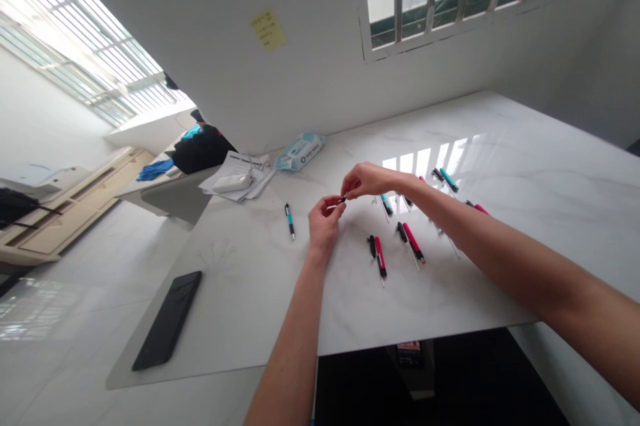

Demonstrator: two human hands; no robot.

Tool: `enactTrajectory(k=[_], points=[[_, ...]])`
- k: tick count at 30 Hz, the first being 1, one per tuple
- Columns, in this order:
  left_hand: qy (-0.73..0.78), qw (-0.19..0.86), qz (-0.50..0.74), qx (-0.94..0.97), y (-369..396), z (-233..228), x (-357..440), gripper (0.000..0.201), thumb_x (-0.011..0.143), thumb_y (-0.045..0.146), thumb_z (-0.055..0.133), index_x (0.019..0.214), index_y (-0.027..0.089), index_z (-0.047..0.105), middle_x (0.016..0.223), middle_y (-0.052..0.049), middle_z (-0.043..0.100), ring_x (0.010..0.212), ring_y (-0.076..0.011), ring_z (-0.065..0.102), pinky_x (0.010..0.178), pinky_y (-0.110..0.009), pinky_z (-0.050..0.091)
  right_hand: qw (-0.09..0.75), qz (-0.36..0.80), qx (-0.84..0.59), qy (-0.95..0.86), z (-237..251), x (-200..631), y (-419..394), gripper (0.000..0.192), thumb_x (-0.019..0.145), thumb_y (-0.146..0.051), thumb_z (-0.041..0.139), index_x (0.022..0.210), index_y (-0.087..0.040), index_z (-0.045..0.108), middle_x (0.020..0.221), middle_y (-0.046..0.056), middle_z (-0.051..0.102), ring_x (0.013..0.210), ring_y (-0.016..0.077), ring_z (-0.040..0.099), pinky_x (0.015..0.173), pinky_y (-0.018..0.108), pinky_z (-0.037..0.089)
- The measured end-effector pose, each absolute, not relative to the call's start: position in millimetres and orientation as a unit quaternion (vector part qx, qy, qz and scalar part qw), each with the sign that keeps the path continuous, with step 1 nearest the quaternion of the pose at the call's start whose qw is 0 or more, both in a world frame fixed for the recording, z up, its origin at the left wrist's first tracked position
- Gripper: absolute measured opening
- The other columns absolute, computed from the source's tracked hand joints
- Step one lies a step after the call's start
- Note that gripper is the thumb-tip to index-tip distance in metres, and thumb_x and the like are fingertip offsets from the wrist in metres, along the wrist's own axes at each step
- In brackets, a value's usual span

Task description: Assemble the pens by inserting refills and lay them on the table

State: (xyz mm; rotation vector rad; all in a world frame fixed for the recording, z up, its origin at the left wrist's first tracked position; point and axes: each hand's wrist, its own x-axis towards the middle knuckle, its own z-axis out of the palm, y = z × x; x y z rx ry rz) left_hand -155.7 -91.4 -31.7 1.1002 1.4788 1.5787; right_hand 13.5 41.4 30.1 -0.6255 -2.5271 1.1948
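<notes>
Over the middle of the table, my left hand (324, 223) and my right hand (369, 181) meet with fingertips pinched together. Between them shows a small black pen part (343, 199), mostly covered by the fingers. To the right of my left hand lies a red pen barrel (381, 257) with a black clip piece (372, 246) beside it. Another red barrel (413, 243) rests close by with its own clip piece (402, 233) and a thin white refill (415, 257). A teal barrel (387, 205) lies below my right wrist. Left of my hands is a whole teal-and-black pen (290, 221).
Farther right are another teal barrel (449, 179) and a red one (481, 209), partly behind my right forearm. A wipes packet (301, 151) and papers (263, 179) lie at the back. A black phone (167, 321) lies near the table's left edge.
</notes>
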Motion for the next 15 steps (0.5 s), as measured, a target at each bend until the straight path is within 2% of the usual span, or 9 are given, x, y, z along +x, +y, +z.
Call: enactTrajectory(k=[4,7,9,12,15], points=[[0.570,0.356,0.613,0.416,-92.1,-30.3,-154.9,0.032,0.069,0.032,0.087,0.095,0.017,0.077,0.090,-0.006,0.076,0.078,-0.0143,0.065,0.077,-0.028,0.050,0.112,0.390,-0.234,-0.884,32.6,13.1,37.0,0.023,0.090,-0.040,0.069,0.093,-0.021,0.081,0.087,0.004,0.080,0.078,0.0158,0.069,0.063,0.024,0.045],[0.567,0.362,0.614,0.412,-91.7,-30.5,-155.1,0.033,0.069,0.033,0.088,0.095,0.017,0.077,0.092,-0.006,0.077,0.078,-0.0141,0.066,0.077,-0.028,0.050,0.100,0.383,-0.249,-0.884,36.5,13.8,33.1,0.028,0.092,-0.044,0.066,0.086,-0.020,0.079,0.087,0.005,0.080,0.077,0.0159,0.068,0.062,0.025,0.043],[0.566,0.363,0.615,0.412,-91.3,-30.9,-155.4,0.033,0.069,0.034,0.088,0.095,0.017,0.077,0.092,-0.006,0.077,0.078,-0.0140,0.065,0.077,-0.028,0.049,0.094,0.384,-0.251,-0.883,38.4,14.2,31.8,0.027,0.092,-0.045,0.067,0.090,-0.021,0.078,0.089,0.005,0.079,0.078,0.0160,0.067,0.063,0.025,0.044],[0.565,0.361,0.619,0.410,-90.9,-31.6,-155.7,0.033,0.068,0.034,0.088,0.094,0.018,0.077,0.092,-0.006,0.076,0.079,-0.0140,0.065,0.076,-0.028,0.048,0.103,0.400,-0.235,-0.880,38.5,14.5,32.6,0.026,0.088,-0.040,0.073,0.107,-0.022,0.076,0.098,0.006,0.079,0.080,0.0158,0.068,0.063,0.024,0.045],[0.563,0.362,0.621,0.408,-90.7,-32.0,-155.5,0.033,0.067,0.034,0.089,0.093,0.018,0.076,0.091,-0.005,0.075,0.079,-0.0139,0.064,0.076,-0.028,0.048,0.110,0.399,-0.229,-0.881,36.7,14.3,34.3,0.022,0.088,-0.037,0.072,0.103,-0.021,0.075,0.095,0.006,0.079,0.080,0.0153,0.068,0.064,0.023,0.044]])
